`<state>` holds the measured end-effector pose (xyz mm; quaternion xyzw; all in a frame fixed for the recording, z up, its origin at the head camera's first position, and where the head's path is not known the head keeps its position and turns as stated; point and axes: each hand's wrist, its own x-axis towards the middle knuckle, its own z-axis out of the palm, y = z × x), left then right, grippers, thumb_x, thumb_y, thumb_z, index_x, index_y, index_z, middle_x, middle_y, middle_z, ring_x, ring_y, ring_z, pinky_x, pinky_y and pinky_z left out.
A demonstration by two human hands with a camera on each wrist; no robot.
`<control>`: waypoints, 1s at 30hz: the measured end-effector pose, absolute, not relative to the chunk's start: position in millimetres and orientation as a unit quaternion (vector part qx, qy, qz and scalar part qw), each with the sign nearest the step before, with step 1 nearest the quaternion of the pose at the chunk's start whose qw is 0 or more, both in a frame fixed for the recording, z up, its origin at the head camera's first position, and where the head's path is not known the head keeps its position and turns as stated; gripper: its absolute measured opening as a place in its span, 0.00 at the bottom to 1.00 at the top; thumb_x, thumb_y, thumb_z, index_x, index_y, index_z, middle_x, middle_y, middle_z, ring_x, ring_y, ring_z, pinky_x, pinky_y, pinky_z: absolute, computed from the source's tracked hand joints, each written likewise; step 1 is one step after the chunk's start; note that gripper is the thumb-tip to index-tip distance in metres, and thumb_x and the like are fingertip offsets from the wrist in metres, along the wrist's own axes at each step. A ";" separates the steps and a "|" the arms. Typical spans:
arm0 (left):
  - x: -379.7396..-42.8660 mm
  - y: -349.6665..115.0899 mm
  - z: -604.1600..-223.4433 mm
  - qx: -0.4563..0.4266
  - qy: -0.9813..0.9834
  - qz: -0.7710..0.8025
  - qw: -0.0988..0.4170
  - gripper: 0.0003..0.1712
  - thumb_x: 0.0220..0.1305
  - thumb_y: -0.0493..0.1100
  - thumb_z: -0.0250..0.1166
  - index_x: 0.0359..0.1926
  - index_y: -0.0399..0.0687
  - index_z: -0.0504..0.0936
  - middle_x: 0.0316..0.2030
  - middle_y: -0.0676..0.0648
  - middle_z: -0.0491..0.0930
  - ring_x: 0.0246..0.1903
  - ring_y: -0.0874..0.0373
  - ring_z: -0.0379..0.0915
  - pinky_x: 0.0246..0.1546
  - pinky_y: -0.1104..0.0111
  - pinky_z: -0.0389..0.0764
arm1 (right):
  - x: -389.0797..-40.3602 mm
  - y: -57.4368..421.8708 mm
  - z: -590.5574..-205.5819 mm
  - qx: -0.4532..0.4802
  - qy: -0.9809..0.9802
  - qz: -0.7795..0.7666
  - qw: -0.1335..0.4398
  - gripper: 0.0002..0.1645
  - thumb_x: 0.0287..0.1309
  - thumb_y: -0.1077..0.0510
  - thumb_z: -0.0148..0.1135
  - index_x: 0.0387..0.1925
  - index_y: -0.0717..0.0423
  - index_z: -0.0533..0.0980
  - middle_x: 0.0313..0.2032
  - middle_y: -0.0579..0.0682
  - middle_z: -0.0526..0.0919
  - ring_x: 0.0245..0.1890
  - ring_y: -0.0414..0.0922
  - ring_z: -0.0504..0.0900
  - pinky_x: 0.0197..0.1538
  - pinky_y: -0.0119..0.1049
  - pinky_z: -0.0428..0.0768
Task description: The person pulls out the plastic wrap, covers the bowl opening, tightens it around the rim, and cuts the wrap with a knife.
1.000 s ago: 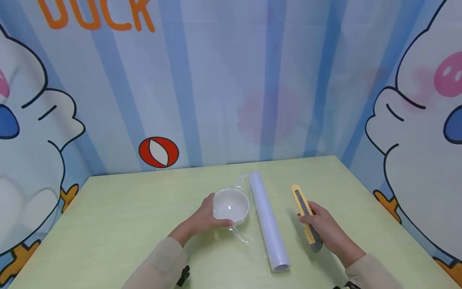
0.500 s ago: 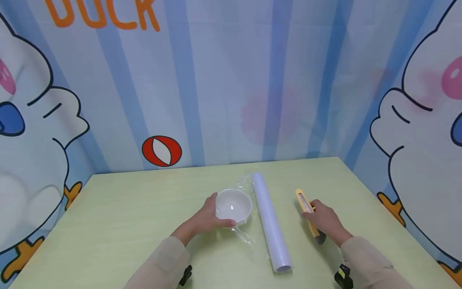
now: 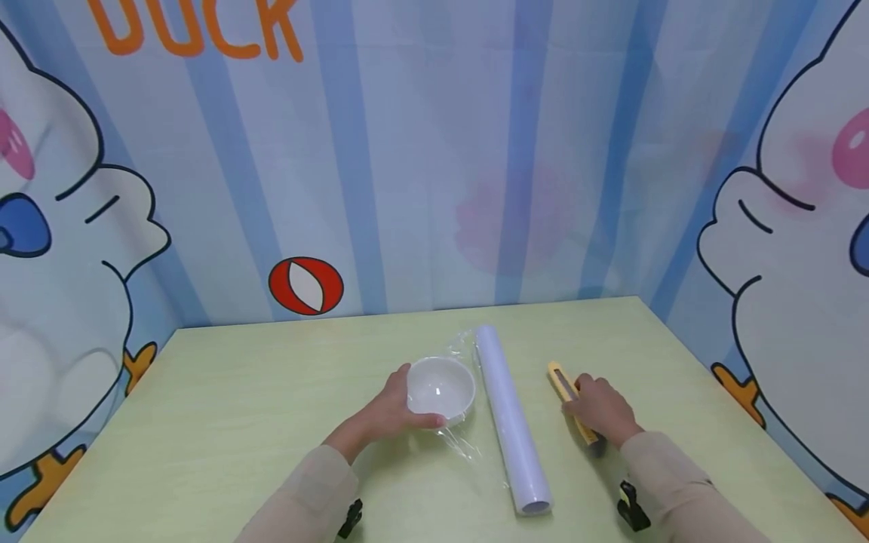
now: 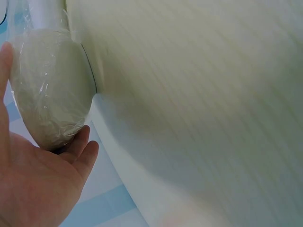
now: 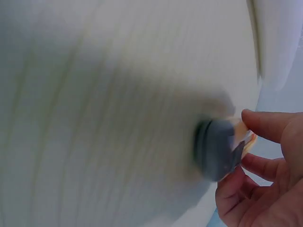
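Observation:
My left hand (image 3: 394, 409) holds a white bowl (image 3: 441, 388) by its side, thumb at the near rim and fingers round the far side. Clear plastic wrap (image 4: 52, 90) clings to the bowl's outside in the left wrist view, and a loose strip of it trails off the near side. Right of the bowl lies a long roll of cling film (image 3: 512, 422). My right hand (image 3: 603, 407) pinches a yellow utility knife (image 3: 563, 383) between thumb and fingers, low over the table. Its dark grey end (image 5: 218, 149) points toward the right wrist camera; no blade is visible.
The pale green table (image 3: 271, 422) reaches back to a striped blue backdrop (image 3: 421, 151) with cartoon ducks on both sides. A black strap piece (image 3: 631, 507) sits at the right sleeve, another (image 3: 350, 519) at the left.
My right hand has brought the utility knife lower, closer to the table, and slightly left. The left hand and the bowl stay almost still; the head view has shifted a little.

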<state>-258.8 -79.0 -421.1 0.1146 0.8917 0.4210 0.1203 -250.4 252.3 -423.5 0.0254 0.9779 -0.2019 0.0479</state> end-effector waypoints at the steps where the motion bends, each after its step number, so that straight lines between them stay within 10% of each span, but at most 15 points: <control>1: -259.0 -78.9 -421.4 0.115 0.891 0.422 0.121 0.64 0.41 0.58 0.73 0.70 0.42 0.43 0.62 0.41 0.58 0.57 0.47 0.61 0.56 0.49 0.70 | -250.6 252.4 -424.3 0.023 0.978 -0.201 0.049 0.25 0.55 0.54 0.58 0.47 0.71 0.67 0.34 0.62 0.73 0.28 0.48 0.71 0.27 0.38 0.71; 9: -257.7 -77.5 -419.3 0.116 0.893 0.417 0.122 0.63 0.41 0.60 0.73 0.69 0.43 0.44 0.61 0.42 0.59 0.56 0.48 0.62 0.54 0.50 0.73 | -250.0 251.3 -429.2 0.019 0.983 -0.176 0.050 0.27 0.58 0.51 0.57 0.47 0.72 0.67 0.37 0.64 0.69 0.30 0.51 0.70 0.29 0.40 0.71; 17: -257.1 -77.6 -419.1 0.114 0.894 0.415 0.123 0.63 0.41 0.60 0.73 0.69 0.44 0.44 0.61 0.43 0.59 0.56 0.48 0.62 0.54 0.51 0.73 | -247.2 227.2 -416.5 0.002 0.975 -0.222 -0.004 0.35 0.63 0.46 0.50 0.56 0.72 0.63 0.55 0.73 0.62 0.53 0.68 0.63 0.47 0.57 0.71; 23: -258.5 -78.4 -420.2 0.118 0.892 0.420 0.123 0.63 0.41 0.60 0.73 0.69 0.44 0.44 0.61 0.43 0.59 0.56 0.49 0.62 0.54 0.51 0.73 | -243.9 189.8 -405.1 -0.060 0.973 -0.222 -0.005 0.27 0.61 0.46 0.52 0.51 0.65 0.71 0.47 0.63 0.73 0.46 0.58 0.72 0.47 0.51 0.73; 30: -259.1 -78.5 -421.1 0.116 0.890 0.422 0.124 0.62 0.41 0.60 0.73 0.69 0.45 0.45 0.61 0.43 0.59 0.57 0.49 0.62 0.54 0.51 0.73 | -243.5 163.0 -402.1 -0.029 0.979 -0.196 0.054 0.40 0.56 0.42 0.58 0.59 0.66 0.63 0.50 0.64 0.71 0.41 0.52 0.75 0.41 0.47 0.78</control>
